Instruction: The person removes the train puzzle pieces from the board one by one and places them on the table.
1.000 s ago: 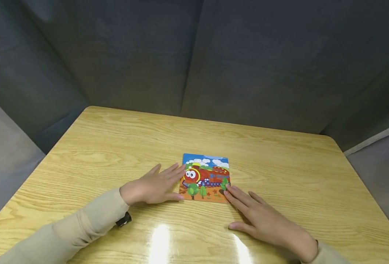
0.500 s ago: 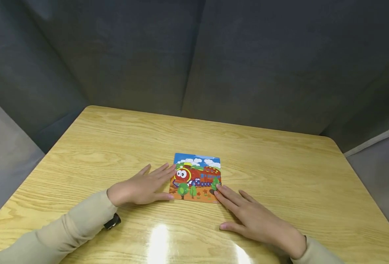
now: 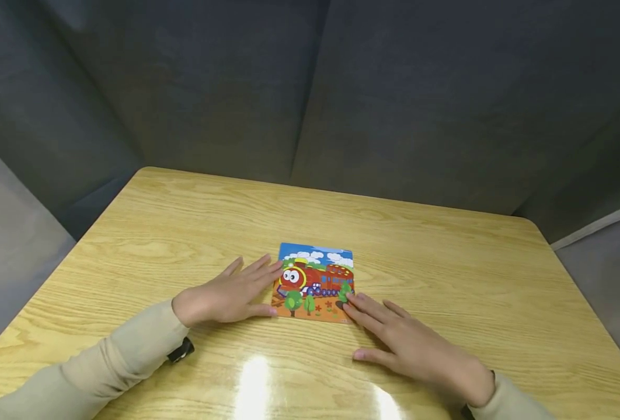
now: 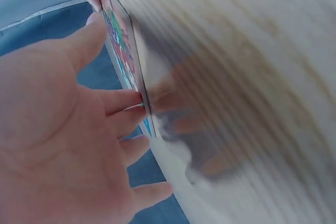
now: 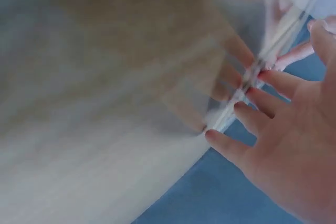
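Observation:
A square picture board with a cartoon red train, clouds and trees lies flat on the wooden table. My left hand is spread at its left side, fingertips and thumb right at the edge. On the opposite side, the straight fingers of my right hand touch the board's lower right edge. In the left wrist view the board is seen edge-on, with the left hand's fingers against its side. The right wrist view has the fingers of the right hand extended at the board's thin edge.
The wooden table has rounded far corners and extends on all sides of the board. Dark grey curtains hang behind it and along both sides. Light glares off the table near its front. A black strap shows at the left sleeve.
The board and both hands slid left together between one second and half a second ago. Since then they have barely shifted, staying in the same arrangement.

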Available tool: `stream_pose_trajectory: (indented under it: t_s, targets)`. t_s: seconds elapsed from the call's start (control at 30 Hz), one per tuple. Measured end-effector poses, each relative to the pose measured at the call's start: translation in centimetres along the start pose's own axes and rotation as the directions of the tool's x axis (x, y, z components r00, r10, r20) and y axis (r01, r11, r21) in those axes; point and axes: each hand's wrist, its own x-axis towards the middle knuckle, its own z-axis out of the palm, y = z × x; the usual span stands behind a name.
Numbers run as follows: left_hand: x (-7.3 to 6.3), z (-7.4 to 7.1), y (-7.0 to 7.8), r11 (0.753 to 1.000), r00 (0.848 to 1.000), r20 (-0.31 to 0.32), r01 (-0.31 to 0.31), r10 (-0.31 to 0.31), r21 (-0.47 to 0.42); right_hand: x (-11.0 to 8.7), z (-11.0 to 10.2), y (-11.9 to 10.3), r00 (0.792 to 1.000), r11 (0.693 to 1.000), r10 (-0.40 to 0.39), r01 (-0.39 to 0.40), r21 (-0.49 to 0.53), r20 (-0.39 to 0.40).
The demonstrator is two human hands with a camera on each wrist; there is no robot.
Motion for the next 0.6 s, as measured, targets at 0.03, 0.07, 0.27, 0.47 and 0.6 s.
stream_pose_trajectory:
  t_s: [0.03, 0.07, 0.27, 0.47, 0.6]
  targets:
    - [0.1, 0.0, 0.1, 1.0, 1.0, -0.014, -0.007, 0.007, 0.012, 0.1, -0.2, 0.0, 1.0, 1.0, 0.003, -0.003, 0.014, 0.0]
    - [0.2, 0.0, 0.1, 1.0, 0.999, -0.028, -0.014, 0.014, 0.021, 0.3, -0.4, 0.1, 1.0, 1.0, 0.006, -0.006, 0.028, -0.006]
    - [2.1, 0.2, 1.4, 0.992, 0.993, -0.079, -0.082, 0.089, 0.092, 2.7, -1.5, 0.7, 0.992, 0.989, 0.046, -0.03, 0.143, -0.115]
    - [4.2, 0.6, 2.6, 0.984, 0.988, -0.065, -0.135, 0.143, 0.12, 6.6, -1.9, 2.2, 0.952, 0.949, 0.141, -0.052, 0.31, -0.271]
    - [5.0, 0.7, 2.8, 0.981, 0.989, -0.051, -0.131, 0.139, 0.143, 8.5, -2.1, 3.3, 0.916, 0.92, 0.256, -0.133, 0.368, -0.31]
